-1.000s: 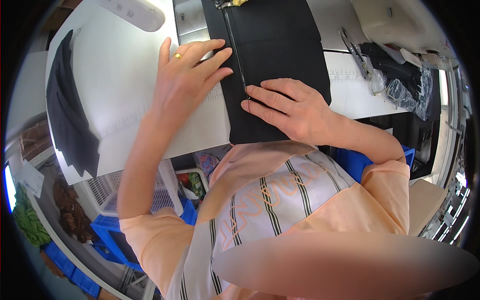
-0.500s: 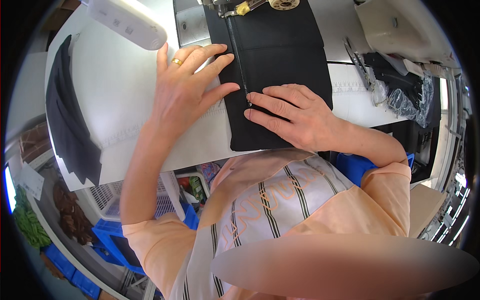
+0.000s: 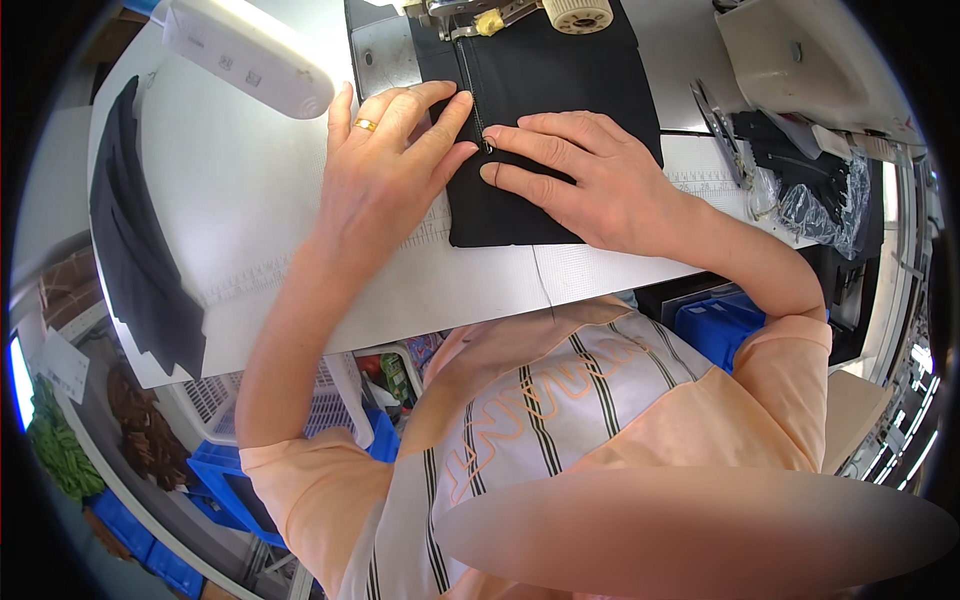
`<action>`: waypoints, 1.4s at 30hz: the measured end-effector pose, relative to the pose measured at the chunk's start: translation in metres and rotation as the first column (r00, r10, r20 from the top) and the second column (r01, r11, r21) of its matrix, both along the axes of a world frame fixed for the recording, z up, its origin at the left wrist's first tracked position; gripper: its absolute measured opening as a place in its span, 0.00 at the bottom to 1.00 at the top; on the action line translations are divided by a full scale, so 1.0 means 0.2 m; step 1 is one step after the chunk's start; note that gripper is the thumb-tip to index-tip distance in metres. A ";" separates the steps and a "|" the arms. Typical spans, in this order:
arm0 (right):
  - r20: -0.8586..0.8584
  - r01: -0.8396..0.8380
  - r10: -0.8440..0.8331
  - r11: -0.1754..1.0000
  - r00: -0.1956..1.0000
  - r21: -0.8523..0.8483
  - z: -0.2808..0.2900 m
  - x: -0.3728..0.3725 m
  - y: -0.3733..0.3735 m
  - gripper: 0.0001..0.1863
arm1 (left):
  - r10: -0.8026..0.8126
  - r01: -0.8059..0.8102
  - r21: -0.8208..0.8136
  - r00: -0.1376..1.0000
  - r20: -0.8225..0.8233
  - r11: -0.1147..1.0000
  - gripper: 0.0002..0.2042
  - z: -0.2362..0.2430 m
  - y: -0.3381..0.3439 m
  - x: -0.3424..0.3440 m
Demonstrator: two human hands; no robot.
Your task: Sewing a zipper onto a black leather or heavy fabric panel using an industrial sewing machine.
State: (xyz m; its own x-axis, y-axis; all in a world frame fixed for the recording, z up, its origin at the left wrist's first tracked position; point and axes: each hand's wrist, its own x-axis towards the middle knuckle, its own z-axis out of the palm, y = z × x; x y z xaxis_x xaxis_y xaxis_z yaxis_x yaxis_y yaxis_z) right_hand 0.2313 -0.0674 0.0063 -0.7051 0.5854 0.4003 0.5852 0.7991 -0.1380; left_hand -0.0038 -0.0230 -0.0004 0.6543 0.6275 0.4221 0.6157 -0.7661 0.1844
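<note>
Black fabric [image 3: 560,75] lies flat on the white sewing table, its far end under the presser foot of the sewing machine [image 3: 450,25]. A zipper [image 3: 470,85] runs along its left side, with a small metal slider near the near end. My left hand [image 3: 390,140], wearing a gold ring, rests over the fabric's left edge, fingers spread and tips beside the zipper. My right hand [image 3: 600,185] lies flat on the fabric with fingers stretched out, its index and middle fingertips next to the slider. Both palms face down; neither hand grips anything visible.
A white lamp-like bar [image 3: 250,60] reaches over the table at the upper left. Folded black fabric pieces [image 3: 140,240] hang at the left edge. Scissors [image 3: 718,125] and a plastic-wrapped bundle [image 3: 820,215] lie to the right. A white basket [image 3: 335,400] stands below the table.
The black fabric has slid away from me toward the machine, and its near edge has moved up with it. My right hand has moved along with it; my left hand has shifted slightly right.
</note>
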 end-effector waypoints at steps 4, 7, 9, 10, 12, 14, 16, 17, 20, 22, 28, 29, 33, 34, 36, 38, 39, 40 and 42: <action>-0.047 0.007 -0.007 1.000 0.999 0.004 0.00 0.00 0.05 0.18 | 0.013 -0.014 0.064 1.000 0.019 0.998 0.19 -0.02 0.00 0.01; -0.037 0.024 -0.024 1.000 0.999 -0.003 -0.01 0.01 0.09 0.18 | 0.016 -0.018 0.080 1.000 0.019 0.997 0.20 -0.01 0.01 0.02; -0.033 0.032 -0.032 0.999 0.999 0.003 -0.02 0.01 0.13 0.19 | 0.037 -0.038 0.075 0.999 0.009 0.996 0.20 0.00 0.00 0.02; -0.034 0.031 -0.030 1.000 0.999 0.003 -0.02 0.02 0.14 0.19 | 0.023 -0.024 0.007 0.999 0.031 1.000 0.19 0.00 0.00 0.02; -0.031 0.013 -0.013 1.000 0.999 0.000 -0.01 0.02 0.18 0.19 | 0.011 -0.007 -0.060 0.998 0.055 0.998 0.18 0.00 0.00 0.01; -0.028 0.019 -0.018 1.000 0.999 0.015 -0.02 0.03 0.21 0.19 | 0.008 -0.007 -0.017 0.997 0.072 1.000 0.18 0.00 0.01 0.02; -0.044 -0.007 0.008 1.000 0.999 0.007 -0.01 0.04 0.24 0.19 | 0.008 -0.006 -0.023 0.996 0.084 1.000 0.18 0.00 0.02 0.02; -0.043 -0.019 0.020 1.000 0.999 0.019 -0.02 0.04 0.25 0.19 | 0.007 -0.004 -0.029 0.995 0.096 1.000 0.17 0.00 0.02 0.02; -0.048 -0.023 0.024 0.999 0.999 0.028 -0.03 0.06 0.30 0.20 | 0.030 -0.022 -0.066 0.991 0.133 0.998 0.17 0.00 0.05 0.03; -0.048 -0.018 0.019 0.999 0.999 0.037 -0.03 0.04 0.28 0.19 | 0.008 -0.005 -0.024 0.989 0.146 1.000 0.18 0.00 0.09 0.03; -0.259 -0.162 0.083 0.940 0.962 -0.299 0.03 0.12 0.08 0.18 | 0.003 0.008 -0.086 0.991 0.132 0.996 0.19 -0.01 0.10 0.02; -0.386 -0.017 -0.315 0.756 0.867 -0.655 0.07 0.13 0.11 0.14 | 0.006 0.006 -0.087 0.992 0.130 0.996 0.19 -0.01 0.09 0.02; -0.466 -0.344 -0.688 0.320 0.557 -0.883 0.08 0.12 0.41 0.12 | 0.013 -0.013 -0.004 0.990 0.143 1.000 0.17 0.00 0.10 0.04; -0.409 -0.428 -0.702 0.162 0.583 -0.889 0.00 0.16 0.47 0.16 | -0.021 0.010 0.064 0.985 0.171 0.998 0.16 0.01 0.11 0.06; -0.362 -0.507 -0.697 -0.004 0.619 -0.862 -0.01 0.14 0.48 0.21 | -0.016 0.004 0.067 0.984 0.177 0.998 0.16 0.00 0.12 0.05; -0.471 -0.167 -0.374 0.615 0.799 -0.771 0.05 0.06 0.38 0.15 | 0.006 -0.018 0.065 0.984 0.179 0.998 0.15 -0.02 0.11 0.03; -0.313 0.016 -0.091 0.972 0.945 -0.236 -0.02 0.05 0.35 0.16 | -0.006 -0.008 0.072 0.983 0.183 0.997 0.15 -0.01 0.11 0.04; -0.074 0.130 -0.124 0.988 0.990 0.080 -0.05 0.02 0.30 0.17 | -0.014 -0.001 0.077 0.982 0.189 0.997 0.15 -0.01 0.11 0.04; 0.006 0.183 -0.185 0.978 0.983 0.100 -0.04 0.01 0.27 0.19 | -0.010 -0.005 0.077 0.982 0.189 0.997 0.15 -0.01 0.11 0.05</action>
State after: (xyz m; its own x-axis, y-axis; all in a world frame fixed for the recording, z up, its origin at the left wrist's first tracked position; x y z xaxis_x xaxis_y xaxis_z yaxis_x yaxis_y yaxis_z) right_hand 0.2341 -0.0134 -0.0018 -0.5953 0.6639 0.4526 0.7249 0.6867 -0.0539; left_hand 0.0057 -0.0015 -0.0026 0.5599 0.5866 0.5852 0.5732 -0.7842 0.2377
